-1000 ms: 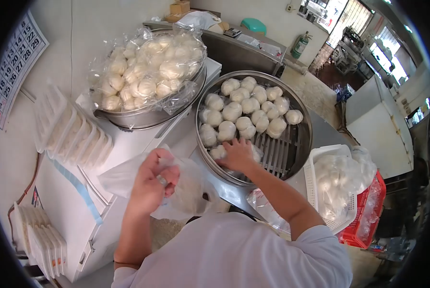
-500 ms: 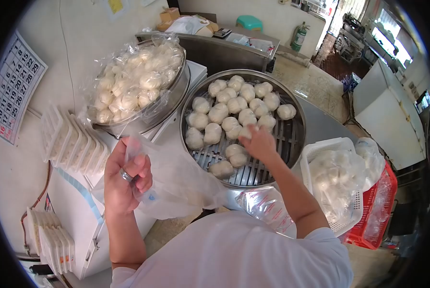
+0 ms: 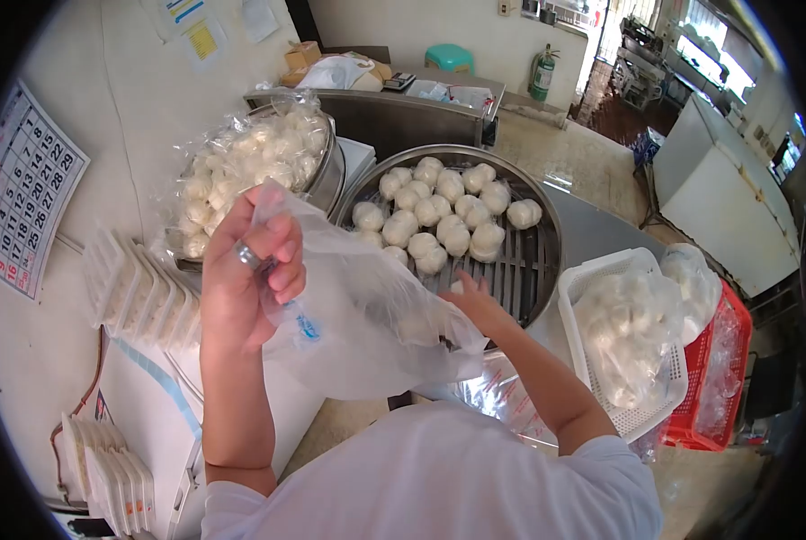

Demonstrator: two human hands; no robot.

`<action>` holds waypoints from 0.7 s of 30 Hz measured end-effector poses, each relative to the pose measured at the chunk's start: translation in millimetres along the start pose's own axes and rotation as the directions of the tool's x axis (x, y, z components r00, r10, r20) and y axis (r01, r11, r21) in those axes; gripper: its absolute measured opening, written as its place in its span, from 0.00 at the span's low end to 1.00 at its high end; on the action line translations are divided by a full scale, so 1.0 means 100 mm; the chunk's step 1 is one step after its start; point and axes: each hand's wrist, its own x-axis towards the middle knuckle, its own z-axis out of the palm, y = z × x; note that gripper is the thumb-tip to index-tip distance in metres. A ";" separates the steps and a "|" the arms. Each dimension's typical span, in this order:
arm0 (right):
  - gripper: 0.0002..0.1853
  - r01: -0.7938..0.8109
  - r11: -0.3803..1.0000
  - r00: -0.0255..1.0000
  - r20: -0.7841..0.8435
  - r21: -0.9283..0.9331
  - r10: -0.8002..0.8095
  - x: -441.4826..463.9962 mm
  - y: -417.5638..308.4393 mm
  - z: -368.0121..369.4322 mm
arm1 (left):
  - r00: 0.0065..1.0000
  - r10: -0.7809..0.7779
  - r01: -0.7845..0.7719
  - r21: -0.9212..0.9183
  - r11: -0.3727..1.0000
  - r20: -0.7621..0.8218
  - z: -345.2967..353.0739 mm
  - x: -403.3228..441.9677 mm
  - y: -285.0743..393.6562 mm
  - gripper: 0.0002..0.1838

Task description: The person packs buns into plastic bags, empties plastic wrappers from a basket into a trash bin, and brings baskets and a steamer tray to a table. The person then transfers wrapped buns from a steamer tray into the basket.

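My left hand (image 3: 252,261), with a ring on one finger, grips the top edge of a clear plastic bag (image 3: 358,315) and holds it up. The bag hangs slanting to the right, in front of the round steamer tray (image 3: 554,216). Several white buns (image 3: 433,211) sit on the tray's slatted base, toward its far and left side. At the bag's right side, over the tray's near part, is my right hand (image 3: 477,304). Its fingers are curled around a white bun (image 3: 458,287), of which only a little shows. The bag covers the tray's near left part.
A metal pan (image 3: 331,171) heaped with plastic-wrapped buns stands at the left. On the right, a white basket (image 3: 682,387) holds bagged buns beside a red basket (image 3: 736,378). Stacked white trays (image 3: 142,279) lean along the left wall.
My right hand has drawn back from the buns, nearer to the bag. My left hand has risen slightly, and the bag now spreads further right. Fewer buns show on the tray.
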 end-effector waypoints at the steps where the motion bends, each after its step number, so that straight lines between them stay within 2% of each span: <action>1: 0.27 0.039 0.999 0.999 -0.022 -0.021 -0.039 -0.05 0.02 0.01 | 1.000 -0.017 0.017 0.004 1.000 0.005 0.02 0.02 -0.01 0.18; 4: 0.25 0.147 0.987 0.989 0.004 -0.066 -0.147 -0.24 -0.03 -0.11 | 0.996 -0.042 0.044 -0.026 0.999 0.080 0.13 0.12 -0.04 0.17; 6: 0.26 0.196 0.971 0.970 -0.115 -0.136 -0.212 -0.07 0.23 0.21 | 0.990 -0.058 0.061 -0.022 0.998 0.126 0.22 0.18 -0.03 0.17; 8: 0.26 0.077 0.962 0.994 -0.091 0.261 -0.055 -0.10 0.36 0.11 | 0.985 -0.077 0.081 -0.021 0.996 0.155 0.30 0.22 -0.03 0.17; 9: 0.26 -0.105 0.769 0.994 0.059 0.631 0.088 -0.19 0.32 -0.32 | 0.983 -0.084 0.089 -0.020 0.996 0.164 0.33 0.23 -0.03 0.16; 10: 0.26 -0.290 0.423 0.957 0.247 0.859 0.154 -0.26 0.34 -0.58 | 0.981 -0.089 0.093 -0.019 0.995 0.173 0.37 0.27 -0.02 0.16; 11: 0.27 -0.131 0.070 0.984 0.121 0.989 0.132 -0.26 0.61 -0.49 | 0.976 -0.090 0.095 -0.013 0.995 0.201 0.40 0.31 -0.03 0.15; 12: 0.31 -0.026 -0.253 1.000 0.028 0.967 0.002 -0.41 0.63 -0.78 | 0.969 -0.094 0.098 -0.008 0.995 0.228 0.43 0.36 -0.05 0.14; 13: 0.36 0.193 -0.433 0.976 -0.128 0.881 0.174 -0.51 0.52 -0.91 | 0.962 -0.099 0.103 -0.003 0.995 0.255 0.47 0.40 -0.09 0.12; 14: 0.40 0.202 -0.517 0.972 -0.236 0.832 0.000 -0.63 0.53 -1.14 | 0.958 -0.117 0.118 0.012 0.993 0.261 0.53 0.45 -0.12 0.11; 16: 0.39 0.353 -0.575 0.902 -0.431 0.738 0.000 -0.82 0.26 -1.47 | 0.949 -0.156 0.149 0.045 0.988 0.273 0.69 0.55 -0.21 0.08; 19: 0.44 0.233 -0.737 0.849 -0.502 0.635 -0.164 -0.91 -0.23 -1.58 | 0.895 -0.249 0.267 0.002 0.964 0.370 0.95 0.69 -0.40 0.07; 20: 0.42 0.231 -0.738 0.855 -0.494 0.634 -0.156 -0.86 -0.34 -1.50 | 0.867 -0.268 0.305 -0.022 0.952 0.421 1.05 0.71 -0.42 0.07; 21: 0.41 0.183 -0.684 0.908 -0.388 0.706 -0.157 -0.76 -0.40 -1.42 | 0.835 -0.285 0.345 -0.043 0.938 0.470 1.16 0.71 -0.44 0.07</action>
